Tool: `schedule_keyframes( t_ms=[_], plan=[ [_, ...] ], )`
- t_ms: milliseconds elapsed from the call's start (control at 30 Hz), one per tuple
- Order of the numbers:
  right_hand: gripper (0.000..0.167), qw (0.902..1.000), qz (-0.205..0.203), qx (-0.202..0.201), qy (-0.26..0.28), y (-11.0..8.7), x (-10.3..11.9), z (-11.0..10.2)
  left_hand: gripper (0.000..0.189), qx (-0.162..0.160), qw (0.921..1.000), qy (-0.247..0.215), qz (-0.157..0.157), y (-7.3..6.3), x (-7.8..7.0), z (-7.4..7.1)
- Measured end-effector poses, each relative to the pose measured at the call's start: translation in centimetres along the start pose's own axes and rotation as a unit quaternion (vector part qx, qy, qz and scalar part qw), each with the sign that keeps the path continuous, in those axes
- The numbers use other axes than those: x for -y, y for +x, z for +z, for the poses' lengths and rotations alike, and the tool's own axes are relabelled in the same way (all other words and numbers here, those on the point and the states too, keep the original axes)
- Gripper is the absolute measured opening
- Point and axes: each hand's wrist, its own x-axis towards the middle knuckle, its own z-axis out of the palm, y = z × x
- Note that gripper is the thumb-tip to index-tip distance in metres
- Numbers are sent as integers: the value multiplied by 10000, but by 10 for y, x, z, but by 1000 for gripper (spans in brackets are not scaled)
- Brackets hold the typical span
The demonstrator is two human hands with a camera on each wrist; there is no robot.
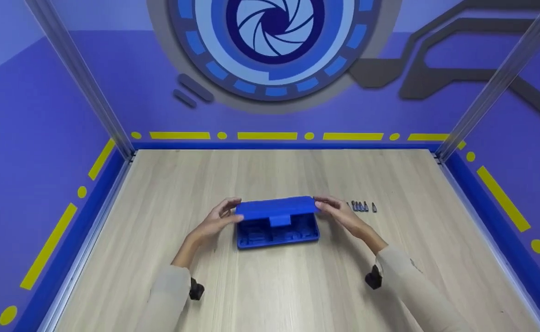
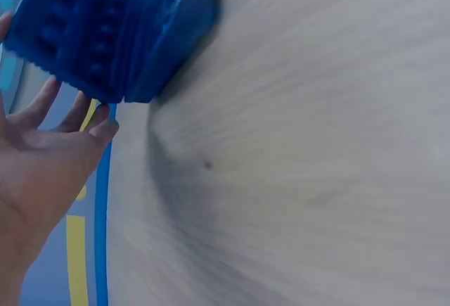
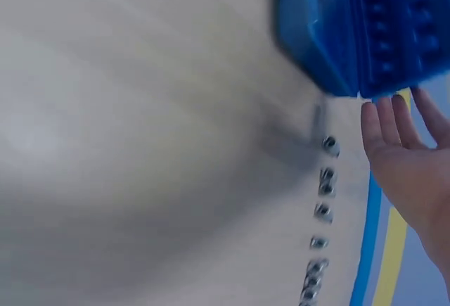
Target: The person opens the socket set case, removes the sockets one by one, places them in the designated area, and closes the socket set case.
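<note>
A blue plastic case (image 1: 278,240) with a moulded interior sits on the table, its hinged lid (image 1: 274,208) tilted partway over the base. A latch tab (image 1: 280,221) hangs from the lid's front edge. My left hand (image 1: 214,222) holds the lid's left end, thumb at the front and fingers behind. At the opposite end, my right hand (image 1: 343,216) grips the lid in a similar way. Rows of notches line the inside of the lid (image 2: 70,32) in the left wrist view. Compartments in the base's front part show; the lid hides its back.
Several small pointed metal bits (image 1: 360,206) stand in a row to the right of the case, just beyond my right hand. The pale wooden tabletop (image 1: 270,295) is bordered by blue walls (image 1: 270,124) at the back and sides.
</note>
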Motion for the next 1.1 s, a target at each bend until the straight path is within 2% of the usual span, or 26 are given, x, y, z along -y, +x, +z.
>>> schedule_keyframes(
  t_ms=[100,233,333,600,733,900,1100],
  plan=[
    [56,9989,-58,142,-452,-7,-8,-3,85,413,9990,120,-89,-6,3,-3],
    [61,9950,-436,416,-797,-11,-14,-3,100,513,9973,512,-150,-7,5,-4],
    [64,9911,-755,477,-985,-10,-16,1,100,437,9952,877,-65,-4,7,-3],
    [66,9800,-1314,231,-1475,0,-20,11,92,117,9874,1572,142,8,13,2],
    [66,9779,-1363,278,-1560,5,-19,13,90,-186,9806,1950,101,12,13,5],
    [65,9718,-1366,316,-1896,7,-14,11,93,-392,9652,2582,114,13,15,9],
    [69,9727,-1387,-23,-1858,15,-2,13,96,-490,9555,2891,314,15,18,14]
  ],
)
